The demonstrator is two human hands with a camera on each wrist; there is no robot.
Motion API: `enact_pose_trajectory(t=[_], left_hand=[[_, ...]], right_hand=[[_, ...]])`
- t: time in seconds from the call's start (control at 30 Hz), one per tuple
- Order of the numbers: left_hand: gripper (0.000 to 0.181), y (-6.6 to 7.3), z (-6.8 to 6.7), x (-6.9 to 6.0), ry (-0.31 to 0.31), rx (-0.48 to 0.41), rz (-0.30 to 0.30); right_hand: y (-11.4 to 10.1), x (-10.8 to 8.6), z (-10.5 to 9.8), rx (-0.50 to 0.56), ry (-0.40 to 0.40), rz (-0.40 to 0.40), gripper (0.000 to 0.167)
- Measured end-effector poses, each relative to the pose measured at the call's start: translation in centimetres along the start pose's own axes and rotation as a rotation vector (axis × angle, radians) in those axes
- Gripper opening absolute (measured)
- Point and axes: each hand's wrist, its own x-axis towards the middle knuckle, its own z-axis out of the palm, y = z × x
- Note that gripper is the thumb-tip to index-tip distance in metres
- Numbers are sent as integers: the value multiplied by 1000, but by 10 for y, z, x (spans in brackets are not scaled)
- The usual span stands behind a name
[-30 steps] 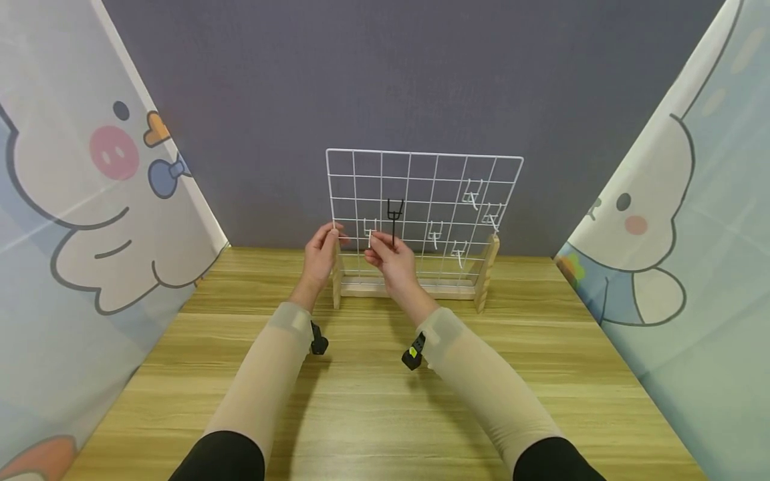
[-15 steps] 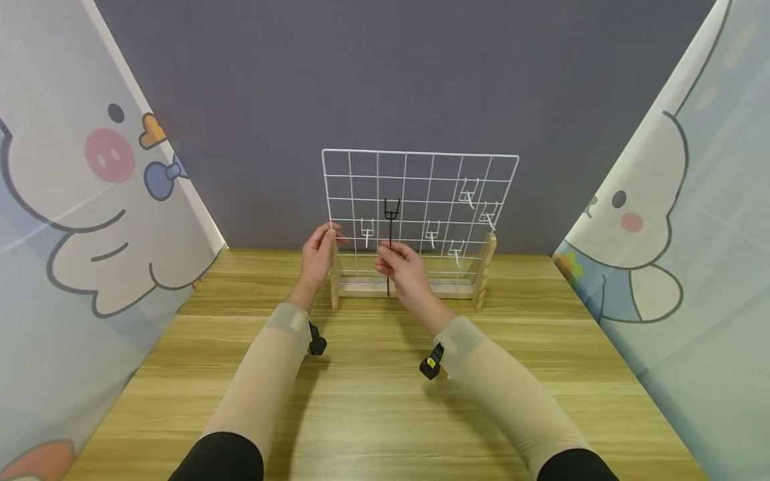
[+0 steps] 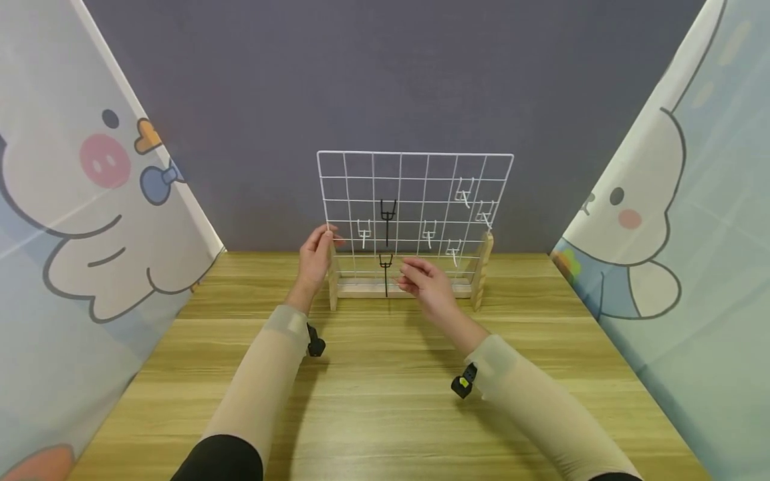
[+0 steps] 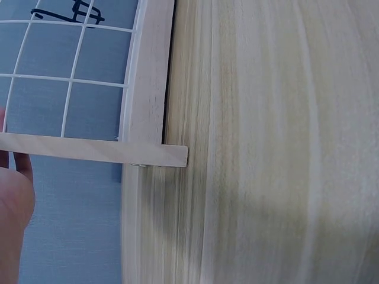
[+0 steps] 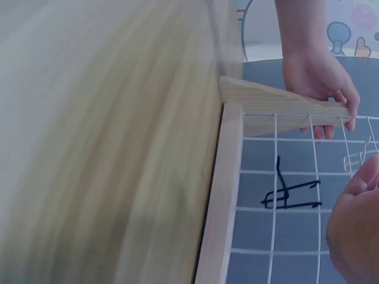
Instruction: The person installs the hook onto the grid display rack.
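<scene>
A white wire grid [image 3: 415,153] stands upright in a wooden stand [image 3: 478,280]. My left hand [image 3: 314,259] grips the top of the left wooden post [image 4: 89,149] where it meets the grid; the right wrist view shows thumb in front and fingers behind. Two black hooks hang one above the other: an upper black hook [image 3: 388,215] and a lower black hook [image 3: 386,264]. My right hand [image 3: 430,287] hovers just right of the lower one, apart from it, fingers loosely bent with nothing visible between them. A white hook [image 3: 364,234] hangs at the left.
Several more white hooks hang on the grid's right half, among them a middle white hook [image 3: 428,234] and a top white hook [image 3: 463,194]. The stand rests on a wood-grain table [image 3: 373,401] before a grey backdrop [image 3: 415,73]. Cartoon-printed panels [image 3: 625,267] flank both sides.
My right hand has left the left white hook and moved right and down, past the black hooks, uncovering the lower one. The left hand keeps its hold on the post.
</scene>
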Motion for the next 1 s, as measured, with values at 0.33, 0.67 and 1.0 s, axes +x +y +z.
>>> enact_pose_trajectory(t=[0.33, 0.67, 1.0], left_hand=[[23, 3, -11, 0, -45, 36, -12], [26, 10, -18, 0, -84, 59, -66], [42, 27, -29, -9, -81, 96, -79]], right_hand=[[-5, -26, -39, -42, -14, 13, 23], [-11, -41, -72, -107, 22, -17, 16], [-20, -52, -89, -212, -3, -54, 15]])
